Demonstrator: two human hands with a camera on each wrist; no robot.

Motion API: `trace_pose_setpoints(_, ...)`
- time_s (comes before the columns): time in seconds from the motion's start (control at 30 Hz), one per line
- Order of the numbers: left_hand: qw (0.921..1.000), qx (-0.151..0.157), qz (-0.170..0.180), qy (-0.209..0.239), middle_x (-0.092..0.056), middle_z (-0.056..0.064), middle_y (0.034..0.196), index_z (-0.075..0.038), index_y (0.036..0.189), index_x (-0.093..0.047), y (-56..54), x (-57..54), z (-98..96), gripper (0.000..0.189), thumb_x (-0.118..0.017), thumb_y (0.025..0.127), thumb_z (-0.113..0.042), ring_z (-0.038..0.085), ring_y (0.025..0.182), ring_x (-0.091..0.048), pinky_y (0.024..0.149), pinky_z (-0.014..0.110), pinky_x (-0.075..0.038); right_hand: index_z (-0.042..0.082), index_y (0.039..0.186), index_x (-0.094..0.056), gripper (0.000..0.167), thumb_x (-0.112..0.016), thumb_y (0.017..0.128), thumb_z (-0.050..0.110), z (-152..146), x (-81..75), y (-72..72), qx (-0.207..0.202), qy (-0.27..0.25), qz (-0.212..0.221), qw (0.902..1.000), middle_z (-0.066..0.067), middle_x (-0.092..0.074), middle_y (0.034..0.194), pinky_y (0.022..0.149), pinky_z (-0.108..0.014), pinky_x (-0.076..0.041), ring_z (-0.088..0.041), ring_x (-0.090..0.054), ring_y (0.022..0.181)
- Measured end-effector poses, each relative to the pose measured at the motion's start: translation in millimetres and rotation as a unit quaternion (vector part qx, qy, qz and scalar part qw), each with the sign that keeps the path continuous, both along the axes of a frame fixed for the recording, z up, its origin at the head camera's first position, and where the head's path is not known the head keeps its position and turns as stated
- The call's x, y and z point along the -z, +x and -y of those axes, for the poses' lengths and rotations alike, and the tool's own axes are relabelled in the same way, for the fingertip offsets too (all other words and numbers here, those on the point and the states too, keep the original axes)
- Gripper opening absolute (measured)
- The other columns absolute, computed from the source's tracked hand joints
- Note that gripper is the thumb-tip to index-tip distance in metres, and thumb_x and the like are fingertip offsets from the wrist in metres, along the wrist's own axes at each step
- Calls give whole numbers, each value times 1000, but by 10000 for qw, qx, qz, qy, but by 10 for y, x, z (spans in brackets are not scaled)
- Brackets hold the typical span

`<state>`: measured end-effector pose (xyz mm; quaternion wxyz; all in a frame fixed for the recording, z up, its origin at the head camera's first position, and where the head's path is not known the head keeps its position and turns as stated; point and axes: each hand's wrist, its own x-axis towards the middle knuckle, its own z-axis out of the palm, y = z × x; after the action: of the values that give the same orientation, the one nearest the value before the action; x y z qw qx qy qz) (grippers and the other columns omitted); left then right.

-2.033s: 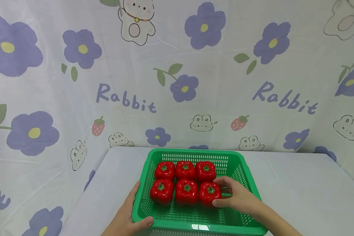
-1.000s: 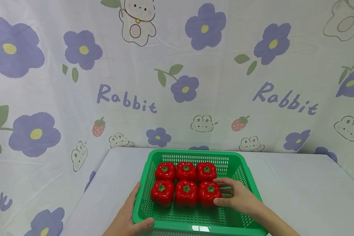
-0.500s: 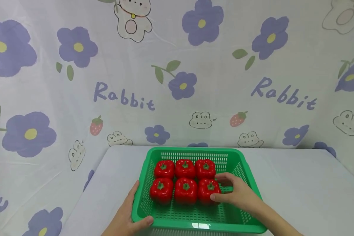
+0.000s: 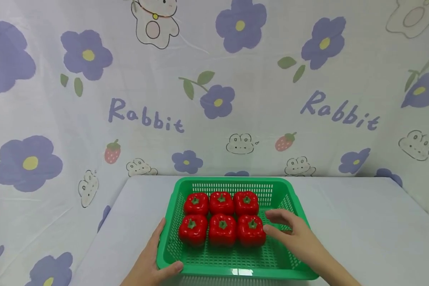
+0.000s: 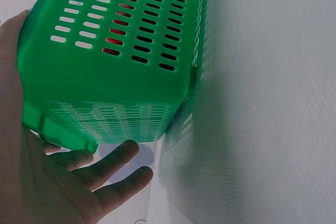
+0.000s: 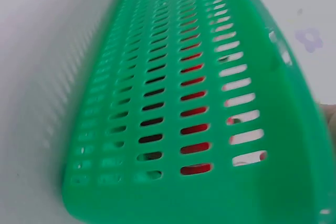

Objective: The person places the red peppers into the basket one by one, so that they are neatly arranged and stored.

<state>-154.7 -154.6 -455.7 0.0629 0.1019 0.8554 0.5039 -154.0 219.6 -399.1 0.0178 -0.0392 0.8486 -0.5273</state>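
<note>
In the head view several glossy red bell peppers stand stem-up in two rows of three inside a green perforated plastic basket (image 4: 236, 272). My right hand (image 4: 289, 230) hovers over the basket's right part, thumb and fingers spread, holding nothing. Its thumb tip is right at the front-right bell pepper (image 4: 252, 230). My left hand (image 4: 151, 258) holds the basket's front-left corner, thumb over the rim and fingers along the outside. The left wrist view shows those fingers (image 5: 118, 169) reaching past the basket's outer wall. Most of my right hand is hidden behind the basket in the right wrist view.
The basket rests on a white-covered table (image 4: 357, 222). A white cloth backdrop (image 4: 257, 107) with purple flowers, rabbits and lettering hangs behind and to the left. Inside the basket, bare slotted floor shows in front of and to the right of the peppers.
My right thumb and fingers, earlier around the front-right bell pepper, have drawn off it to the right. The left hand keeps its place on the basket. The head view has shifted slightly.
</note>
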Motion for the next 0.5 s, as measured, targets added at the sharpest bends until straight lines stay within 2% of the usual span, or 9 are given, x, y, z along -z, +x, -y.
trace_pose_setpoints(0.27, 10000, -16, 26, -22, -30, 7, 154, -19, 158, -10, 4, -24, -2, 100, -73, 84, -41, 28, 124, -43, 94, 48, -48, 12, 127, -61, 45, -69, 92, 39, -48, -90, 193, 446, -48, -37, 9990, -6, -61, 127, 90, -36, -51, -23, -55, 117)
trace_pose_setpoints(0.5, 9998, 13, -159, -136, -29, 10, 155, -17, 158, -10, 27, -32, 4, 101, -73, 84, -41, 30, 128, -40, 97, 53, -44, 12, 124, -64, 42, -67, 93, 40, -71, -85, 294, 794, -146, -164, 9966, -2, -63, 122, 88, -27, -51, -17, -58, 111)
